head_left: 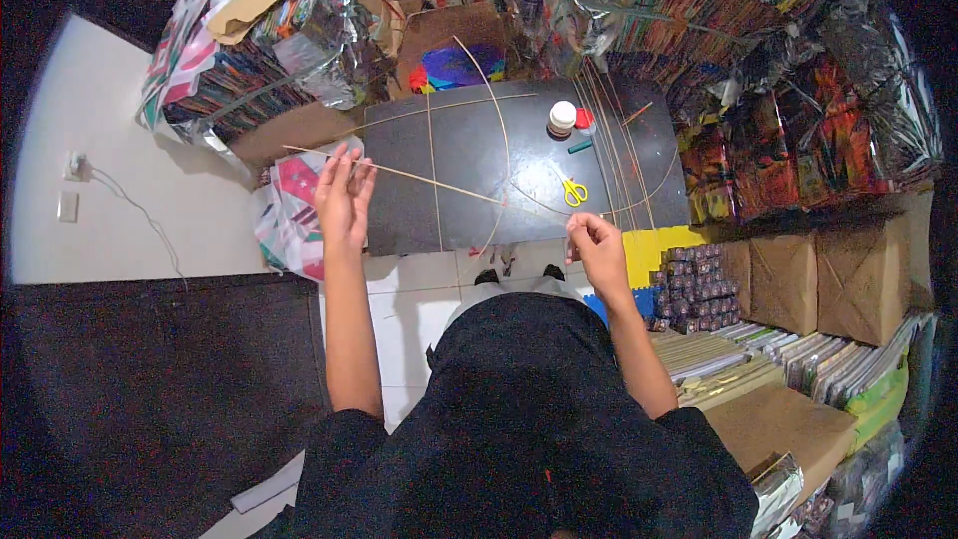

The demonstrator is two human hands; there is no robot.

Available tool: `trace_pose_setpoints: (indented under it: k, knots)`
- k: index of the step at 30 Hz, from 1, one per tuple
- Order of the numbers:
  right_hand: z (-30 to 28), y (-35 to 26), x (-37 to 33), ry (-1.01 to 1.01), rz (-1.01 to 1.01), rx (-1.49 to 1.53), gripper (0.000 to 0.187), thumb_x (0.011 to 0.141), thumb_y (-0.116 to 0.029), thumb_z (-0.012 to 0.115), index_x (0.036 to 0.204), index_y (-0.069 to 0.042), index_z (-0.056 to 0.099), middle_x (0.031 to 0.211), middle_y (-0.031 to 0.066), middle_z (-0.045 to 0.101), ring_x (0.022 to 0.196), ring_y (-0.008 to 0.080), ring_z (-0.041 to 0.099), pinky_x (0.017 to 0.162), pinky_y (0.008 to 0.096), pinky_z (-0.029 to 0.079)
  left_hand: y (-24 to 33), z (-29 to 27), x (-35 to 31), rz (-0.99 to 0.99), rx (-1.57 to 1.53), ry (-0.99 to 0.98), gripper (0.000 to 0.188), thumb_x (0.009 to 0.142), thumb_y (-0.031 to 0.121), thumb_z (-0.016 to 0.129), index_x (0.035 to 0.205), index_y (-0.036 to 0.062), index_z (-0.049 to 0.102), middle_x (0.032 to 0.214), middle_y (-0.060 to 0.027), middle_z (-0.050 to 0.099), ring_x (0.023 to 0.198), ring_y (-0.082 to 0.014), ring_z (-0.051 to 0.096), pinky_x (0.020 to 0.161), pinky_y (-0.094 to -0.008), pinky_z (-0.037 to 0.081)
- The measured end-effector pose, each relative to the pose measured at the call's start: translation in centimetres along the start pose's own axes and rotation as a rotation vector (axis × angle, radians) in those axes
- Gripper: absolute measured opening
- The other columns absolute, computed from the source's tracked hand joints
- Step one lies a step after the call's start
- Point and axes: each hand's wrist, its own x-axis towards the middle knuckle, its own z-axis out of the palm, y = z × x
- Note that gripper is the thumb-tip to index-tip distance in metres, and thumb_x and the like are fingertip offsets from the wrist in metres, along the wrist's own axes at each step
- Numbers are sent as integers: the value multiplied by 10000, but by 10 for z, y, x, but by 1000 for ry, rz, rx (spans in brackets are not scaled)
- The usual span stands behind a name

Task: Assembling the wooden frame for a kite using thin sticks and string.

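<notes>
A thin bamboo stick (429, 180) slants across the near side of a dark table, its left end thinning past my left hand (344, 202). The fingers of that hand are raised, with the stick held between them and the thumb. My right hand (599, 252) is closed in a pinch at the table's near edge, where the stick's line reaches the fingertips. Under and beyond the stick lie a bent bamboo strip (507, 135) and another curved strip (639, 205). Yellow-handled scissors (575, 192) rest just beyond my right hand.
On the dark table (399, 155) stand a white-capped bottle (562, 118), a red item (584, 118) and a green marker-like stick (581, 147). Several straight bamboo sticks (614, 140) lie to the right. Wrapped bundles (699, 0) crowd the back; brown boxes (783, 279) stand right.
</notes>
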Motion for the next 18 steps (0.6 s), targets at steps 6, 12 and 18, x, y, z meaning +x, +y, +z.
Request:
trace_pose_setpoints:
  k: [6, 12, 18]
  knots:
    - [0, 3, -5, 15, 15, 26, 133, 967, -131, 611, 916, -14, 648, 688, -21, 572, 569, 59, 558, 514, 243, 487, -8, -8, 11, -7, 18, -66, 296, 985, 122, 633, 1274, 73, 594, 1133, -67, 670, 1096, -242, 654, 961, -433, 569]
    - [1, 5, -7, 14, 24, 12, 130, 966, -132, 614, 918, -18, 653, 694, -24, 576, 571, 56, 562, 516, 239, 482, -14, 0, 10, 9, -8, -21, 361, 987, 124, 628, 1340, 81, 564, 1228, -71, 630, 1131, -263, 640, 974, -441, 559]
    - [3, 10, -7, 16, -25, 6, 131, 962, -147, 628, 945, -21, 661, 724, -32, 592, 577, 49, 560, 522, 236, 471, -27, -2, 15, -9, -69, 38, 416, 1011, 134, 587, 1413, 85, 491, 1285, -97, 603, 1173, -266, 618, 1023, -429, 508]
